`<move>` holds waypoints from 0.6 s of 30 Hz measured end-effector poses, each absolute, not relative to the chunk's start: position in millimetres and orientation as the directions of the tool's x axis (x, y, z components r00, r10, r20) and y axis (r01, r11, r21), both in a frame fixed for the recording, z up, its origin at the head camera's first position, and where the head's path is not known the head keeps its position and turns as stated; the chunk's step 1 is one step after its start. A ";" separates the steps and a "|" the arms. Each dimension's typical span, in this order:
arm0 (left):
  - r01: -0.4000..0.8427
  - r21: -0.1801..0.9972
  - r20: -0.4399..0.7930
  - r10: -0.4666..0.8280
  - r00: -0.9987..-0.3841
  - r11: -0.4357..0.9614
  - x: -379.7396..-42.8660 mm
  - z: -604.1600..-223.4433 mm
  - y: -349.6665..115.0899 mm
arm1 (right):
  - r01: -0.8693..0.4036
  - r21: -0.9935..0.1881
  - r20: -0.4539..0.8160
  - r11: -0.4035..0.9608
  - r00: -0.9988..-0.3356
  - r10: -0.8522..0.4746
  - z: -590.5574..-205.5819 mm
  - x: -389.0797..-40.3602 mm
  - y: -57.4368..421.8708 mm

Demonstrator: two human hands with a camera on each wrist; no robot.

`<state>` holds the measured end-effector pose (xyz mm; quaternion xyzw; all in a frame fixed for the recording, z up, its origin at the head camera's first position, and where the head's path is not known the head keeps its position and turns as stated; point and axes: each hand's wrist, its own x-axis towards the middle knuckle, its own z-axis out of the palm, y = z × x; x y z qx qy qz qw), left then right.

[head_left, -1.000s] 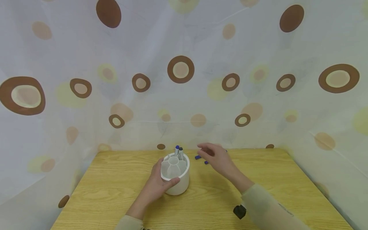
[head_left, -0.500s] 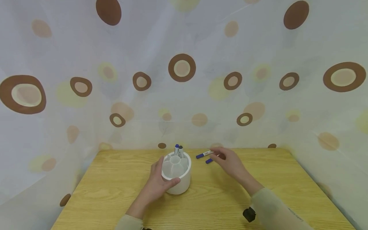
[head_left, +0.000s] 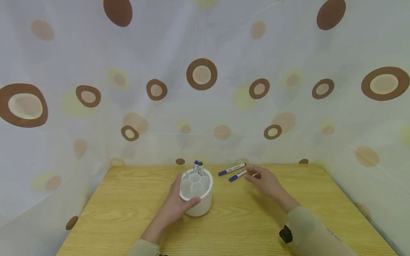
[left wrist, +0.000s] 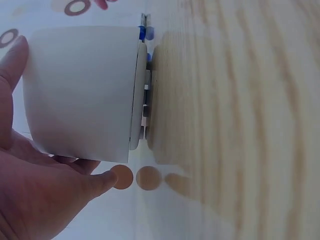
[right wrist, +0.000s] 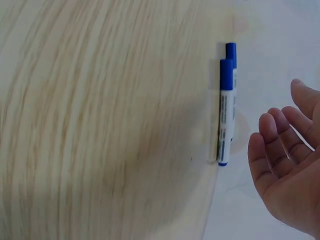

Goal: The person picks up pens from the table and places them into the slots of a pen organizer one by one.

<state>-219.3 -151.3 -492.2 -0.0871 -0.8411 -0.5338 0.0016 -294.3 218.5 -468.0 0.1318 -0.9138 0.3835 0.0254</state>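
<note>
The left hand (head_left: 173, 204) grips the white pen holder (head_left: 205, 202), thumb and fingers around its wall; it stands on the table (head_left: 128, 206), two upright markers (head_left: 200, 168) at its far side. The right hand (head_left: 266, 182) — fingers loosely bent, holding nothing — is beside two blue-capped markers (head_left: 232, 170) lying down; contact is hard to judge.

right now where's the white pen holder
In the head view, the white pen holder is below centre, held by the left hand, left of two lying blue-capped markers.

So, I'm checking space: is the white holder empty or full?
Partly filled: two markers stand in the white holder; its nearer compartments look empty.
</note>
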 end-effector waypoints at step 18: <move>0.175 0.890 0.118 0.157 -0.980 0.422 -218.1 -490.2 -150.5 | -0.237 -0.693 0.106 0.681 -0.968 -0.229 -485.8 -327.3 246.6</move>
